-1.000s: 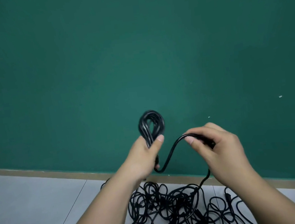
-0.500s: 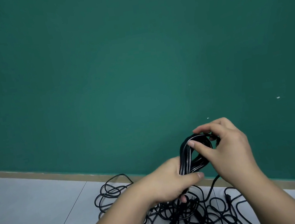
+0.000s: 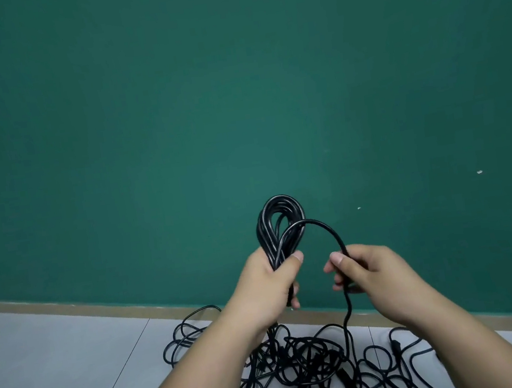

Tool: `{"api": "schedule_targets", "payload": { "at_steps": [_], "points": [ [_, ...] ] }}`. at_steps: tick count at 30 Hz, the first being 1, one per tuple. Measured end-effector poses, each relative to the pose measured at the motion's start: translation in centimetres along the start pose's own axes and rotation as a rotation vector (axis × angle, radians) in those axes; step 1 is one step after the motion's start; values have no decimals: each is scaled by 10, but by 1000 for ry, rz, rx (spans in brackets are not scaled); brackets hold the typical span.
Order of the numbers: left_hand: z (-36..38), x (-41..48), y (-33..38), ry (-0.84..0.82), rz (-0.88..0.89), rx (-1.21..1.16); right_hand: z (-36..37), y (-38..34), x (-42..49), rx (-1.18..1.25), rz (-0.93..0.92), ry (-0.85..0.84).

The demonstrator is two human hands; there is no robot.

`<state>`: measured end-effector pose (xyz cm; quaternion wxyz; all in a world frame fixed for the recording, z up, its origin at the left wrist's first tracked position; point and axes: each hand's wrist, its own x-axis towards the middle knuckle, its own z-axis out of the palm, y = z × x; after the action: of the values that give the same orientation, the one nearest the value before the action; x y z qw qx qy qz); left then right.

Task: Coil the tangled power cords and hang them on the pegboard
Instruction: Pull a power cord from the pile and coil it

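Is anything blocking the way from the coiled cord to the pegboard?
Cannot say: no pegboard shows in this view, only the plain green wall. The black coiled power cord in the left hand still trails through the right hand into the tangled black cord pile.

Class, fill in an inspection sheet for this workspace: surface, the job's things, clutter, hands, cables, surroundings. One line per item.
Surface: grey tiled floor, bare on the left.
Job's things: coil of black cord, partly wound; no pegboard in view.
Clutter: nothing seen.
Hands: left hand has its grip shut on the coil; right hand pinches the loose strand arching from the coil.
Cables: tangled pile on the floor; the strand drops into it.
Surroundings: green wall, tan baseboard.
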<state>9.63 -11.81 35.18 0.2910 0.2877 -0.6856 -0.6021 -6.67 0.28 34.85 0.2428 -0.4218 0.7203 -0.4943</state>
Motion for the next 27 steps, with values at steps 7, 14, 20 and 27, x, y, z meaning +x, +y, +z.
{"api": "schedule_targets", "payload": {
  "at_steps": [7, 14, 20, 27],
  "points": [
    [0, -3, -12, -133, 76, 379, 1, -37, -9, 248, -171, 381],
    [14, -5, -11, -189, 152, 424, 8, -26, -2, 385, -64, 509],
    [13, -6, -11, -245, 116, 354, 7, -23, 1, 647, 101, 345],
    [22, -12, -7, -309, 94, 171, 7, -19, 6, 817, 163, 194]
  ]
}}
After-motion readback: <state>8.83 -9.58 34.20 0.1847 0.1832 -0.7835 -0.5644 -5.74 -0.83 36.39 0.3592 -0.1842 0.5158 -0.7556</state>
